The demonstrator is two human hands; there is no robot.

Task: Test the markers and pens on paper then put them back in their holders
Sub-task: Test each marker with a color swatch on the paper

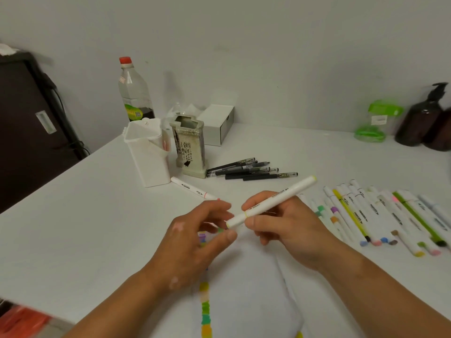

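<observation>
My right hand grips a white marker with yellow-green ends, slanted up to the right over the paper. My left hand pinches the cap at the marker's lower left end. A column of colour swatches runs down the paper. Several white markers lie in a row to the right. Several black pens lie beside the grey ceramic holder. The white plastic holder stands left of it, with one white marker lying in front.
A plastic bottle with a red cap and a white box stand behind the holders. A green container and brown pump bottles sit at the back right. The table's left edge drops off beside a dark cabinet.
</observation>
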